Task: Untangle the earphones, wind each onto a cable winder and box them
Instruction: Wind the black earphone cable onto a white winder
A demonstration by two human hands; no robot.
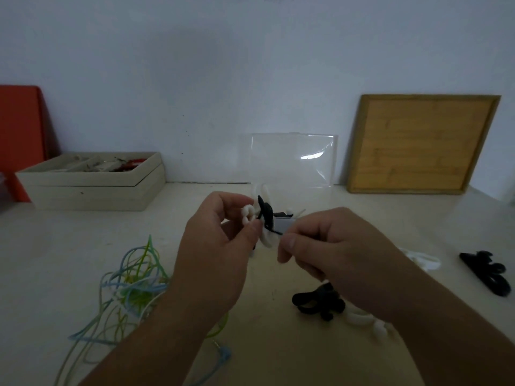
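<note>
The left hand (220,246) covers part of the white winder (268,238). One end of the black cable (266,215) is hidden inside the pinch of the right hand (334,246). The right forearm hides part of a black winder (315,300). The cable tangle (133,288) runs off the bottom edge. The contents of the tray (92,188) are too small to identify.

Two black cable winders (317,302) (485,277); three white cable winders (267,239) (423,260) (359,319); one tangle of earphones (133,282); one clear box (292,162); one wooden board (418,143); one tray (92,188).
</note>
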